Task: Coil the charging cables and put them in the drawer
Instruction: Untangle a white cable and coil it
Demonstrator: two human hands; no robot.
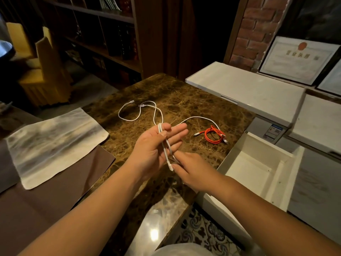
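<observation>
Left grip (pixel 156 146) thumb-pins white cable (pixel 128 120); right grip (pixel 193 170) pinches its end

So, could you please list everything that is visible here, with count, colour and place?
white cable: one or two, cannot tell; white; spread on table, one end in hands
orange cable: one; orange; coiled on table near drawer
drawer: one; white; open, right of table
table: one; brown marble; centre
cloth: one; pale grey; left
white cabinets: two; behind drawer
framed certificate: one; white; upper right
bookshelf: one; dark wood; behind
left hand: thumb pinches white cable
right hand: pinches its plug end
</observation>
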